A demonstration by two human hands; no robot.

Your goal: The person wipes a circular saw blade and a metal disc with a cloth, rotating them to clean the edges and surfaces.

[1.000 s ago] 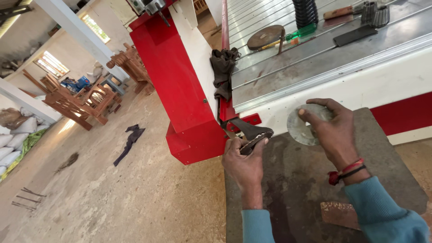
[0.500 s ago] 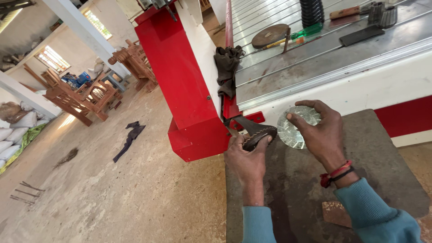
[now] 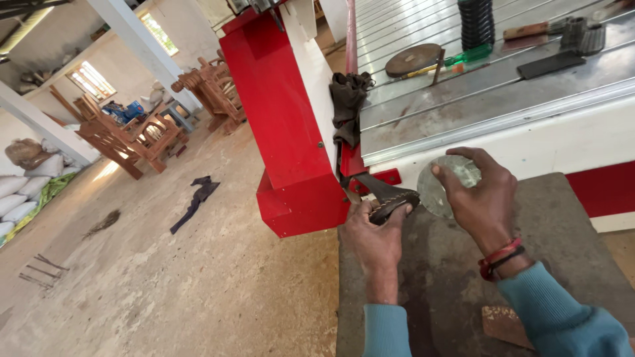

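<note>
Right hand (image 3: 481, 198) pinches round grey metal disc (image 3: 448, 186) by rim, fingers curled. Left hand (image 3: 372, 233), just beside, clamps dark ribbed-handled tool (image 3: 390, 201). Risk: disc slips from edge-only grip, drops onto grey slab (image 3: 562, 244) below.

This is a woodworking workshop. A large red and white machine frame (image 3: 284, 119) carries a slotted grey metal bed (image 3: 463, 92), with a round brown disc (image 3: 413, 59) and a green-handled screwdriver (image 3: 463, 58) lying near its far edge. Unfinished carved wooden chairs (image 3: 142, 132) stand on the dusty bare concrete floor (image 3: 165, 291), and filled white sacks (image 3: 20, 192) are piled along the left wall.
</note>
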